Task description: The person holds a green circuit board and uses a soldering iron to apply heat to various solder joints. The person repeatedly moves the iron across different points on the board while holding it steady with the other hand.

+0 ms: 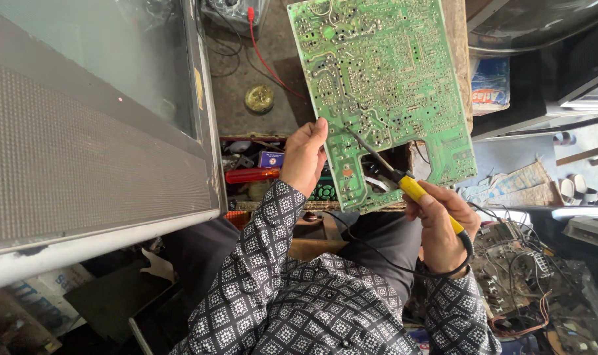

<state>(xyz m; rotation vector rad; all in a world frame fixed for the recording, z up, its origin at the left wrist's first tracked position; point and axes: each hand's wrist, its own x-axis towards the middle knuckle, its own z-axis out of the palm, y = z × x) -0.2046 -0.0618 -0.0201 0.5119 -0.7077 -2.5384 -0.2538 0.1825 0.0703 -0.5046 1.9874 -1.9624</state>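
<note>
1. The person is sitting at a cluttered bench and looking down at a large green circuit board (384, 85), which is lying solder side up and filling the view from about 12 o'clock to 2 o'clock.

2. The left hand (303, 160) is steadying the board at its lower left edge, near the centre of the view. Its fingers are curled loosely and the thumb is pressing against the board's edge; it is gripping nothing else that I can make out.

3. The right hand (440, 223), at about 4 o'clock, is closing around the yellow handle of a soldering iron (414, 189), fingers wrapped firmly. The iron's thin dark shaft is reaching up to the left, and its tip is touching the board near the left thumb.

4. The iron's black cord (384, 260) is trailing down from the handle and looping across the lap and patterned shirt (299, 296).

5. Judging from this, the work is sitting mid-way: the tip is resting on a joint at the board's lower left corner. No solder wire is showing in either hand, and I cannot tell which joints are already finished.

6. A round brass-coloured tin (259, 98) is lying on the bench at 11 o'clock, and a red-handled screwdriver (251, 175) is resting in the open tray just left of the left hand.
</note>
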